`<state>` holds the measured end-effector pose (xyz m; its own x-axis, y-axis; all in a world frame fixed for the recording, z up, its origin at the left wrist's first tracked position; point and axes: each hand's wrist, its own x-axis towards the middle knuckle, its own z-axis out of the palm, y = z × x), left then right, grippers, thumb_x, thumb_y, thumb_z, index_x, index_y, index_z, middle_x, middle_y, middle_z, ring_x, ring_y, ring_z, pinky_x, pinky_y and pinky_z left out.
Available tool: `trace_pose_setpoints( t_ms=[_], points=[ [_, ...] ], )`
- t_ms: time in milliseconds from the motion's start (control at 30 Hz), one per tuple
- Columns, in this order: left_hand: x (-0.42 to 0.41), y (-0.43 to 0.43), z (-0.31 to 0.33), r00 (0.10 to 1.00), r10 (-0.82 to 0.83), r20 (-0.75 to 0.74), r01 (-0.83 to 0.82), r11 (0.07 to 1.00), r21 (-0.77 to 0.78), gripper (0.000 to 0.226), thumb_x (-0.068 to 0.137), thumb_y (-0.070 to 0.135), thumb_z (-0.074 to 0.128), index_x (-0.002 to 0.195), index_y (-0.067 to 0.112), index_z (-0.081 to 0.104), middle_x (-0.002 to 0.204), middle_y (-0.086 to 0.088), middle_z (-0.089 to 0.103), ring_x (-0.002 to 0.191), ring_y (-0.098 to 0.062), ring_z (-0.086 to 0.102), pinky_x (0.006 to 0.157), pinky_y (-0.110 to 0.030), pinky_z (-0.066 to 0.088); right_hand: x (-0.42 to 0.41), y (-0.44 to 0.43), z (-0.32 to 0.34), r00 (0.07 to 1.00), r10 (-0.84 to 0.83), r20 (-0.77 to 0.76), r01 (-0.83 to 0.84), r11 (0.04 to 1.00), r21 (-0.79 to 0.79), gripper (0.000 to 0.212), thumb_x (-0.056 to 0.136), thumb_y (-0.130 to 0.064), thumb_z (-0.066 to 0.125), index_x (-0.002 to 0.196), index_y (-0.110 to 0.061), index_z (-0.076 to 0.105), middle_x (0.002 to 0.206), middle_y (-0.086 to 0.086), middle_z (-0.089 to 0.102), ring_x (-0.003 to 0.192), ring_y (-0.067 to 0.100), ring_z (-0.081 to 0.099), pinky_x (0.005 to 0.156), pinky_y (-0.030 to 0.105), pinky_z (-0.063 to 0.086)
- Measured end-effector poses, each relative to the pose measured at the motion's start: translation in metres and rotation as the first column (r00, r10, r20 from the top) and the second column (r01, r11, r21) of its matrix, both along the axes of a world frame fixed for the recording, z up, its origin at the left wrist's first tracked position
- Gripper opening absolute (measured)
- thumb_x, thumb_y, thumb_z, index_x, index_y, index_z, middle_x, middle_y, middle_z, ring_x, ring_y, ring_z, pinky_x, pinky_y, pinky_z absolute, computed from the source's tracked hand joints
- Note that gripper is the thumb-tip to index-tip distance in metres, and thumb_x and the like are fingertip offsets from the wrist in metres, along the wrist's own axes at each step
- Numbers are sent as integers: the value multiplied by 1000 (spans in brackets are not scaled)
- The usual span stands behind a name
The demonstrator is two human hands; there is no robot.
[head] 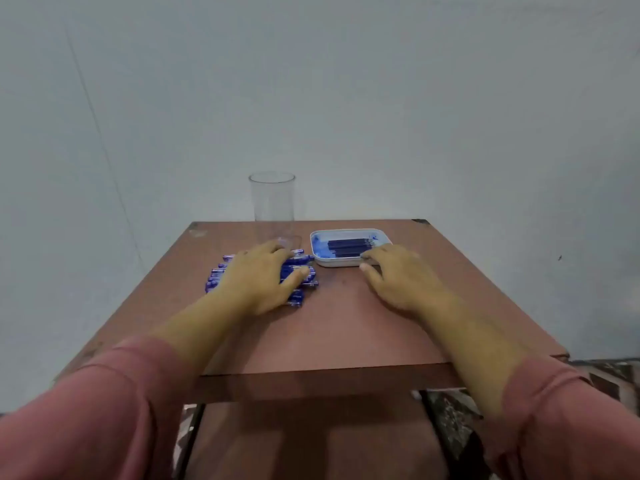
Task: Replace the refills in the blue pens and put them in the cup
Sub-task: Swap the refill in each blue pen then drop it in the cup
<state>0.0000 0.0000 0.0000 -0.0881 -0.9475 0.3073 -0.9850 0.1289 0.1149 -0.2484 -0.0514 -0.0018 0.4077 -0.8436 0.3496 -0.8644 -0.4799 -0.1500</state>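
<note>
Several blue pens (301, 271) lie in a heap on the brown table (332, 327), left of centre. My left hand (259, 275) rests flat on top of the heap with its fingers spread, hiding most of the pens. A clear, empty cup (273, 206) stands upright just behind the heap. To the right sits a white tray (346, 263) holding several dark blue refills (346, 245). My right hand (398, 275) lies on the table with its fingers relaxed, and its fingertips touch the tray's near right edge.
The table is small and stands against a pale wall (346, 98). Its front edge (325, 370) is close to me, with a lower shelf below. Patterned floor (450, 420) shows at the right.
</note>
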Motion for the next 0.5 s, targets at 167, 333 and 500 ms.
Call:
trace_pose_setpoints(
  t_ms=[167, 333, 500],
  points=[
    [4, 0, -25, 999, -29, -40, 28, 999, -36, 86, 80, 73, 11, 138, 24, 52, 147, 3, 45, 131, -18, 45, 107, -37, 36, -9, 0, -19, 998, 49, 26, -48, 998, -27, 35, 96, -35, 49, 126, -21, 59, 129, -1, 55, 120, 20, 49, 96, 36, 39],
    [7, -1, -32, 993, -47, -105, 39, 997, -72, 82, 83, 72, 14, 139, 24, 52, 150, 2, 42, 137, -17, 39, 113, -36, 30, -11, 4, -29, 990, 97, 104, -104, 992, 67, 33, 94, -38, 52, 122, -25, 61, 123, -8, 58, 117, 12, 50, 101, 35, 39],
    [6, -2, -35, 994, -40, -103, 33, 997, -74, 79, 86, 70, 16, 139, 24, 52, 150, 2, 43, 136, -17, 40, 112, -38, 31, -10, 1, -31, 987, 98, 128, -110, 990, 92, 40, 88, -47, 47, 117, -26, 63, 119, -9, 59, 114, 11, 51, 102, 39, 40]
  ],
)
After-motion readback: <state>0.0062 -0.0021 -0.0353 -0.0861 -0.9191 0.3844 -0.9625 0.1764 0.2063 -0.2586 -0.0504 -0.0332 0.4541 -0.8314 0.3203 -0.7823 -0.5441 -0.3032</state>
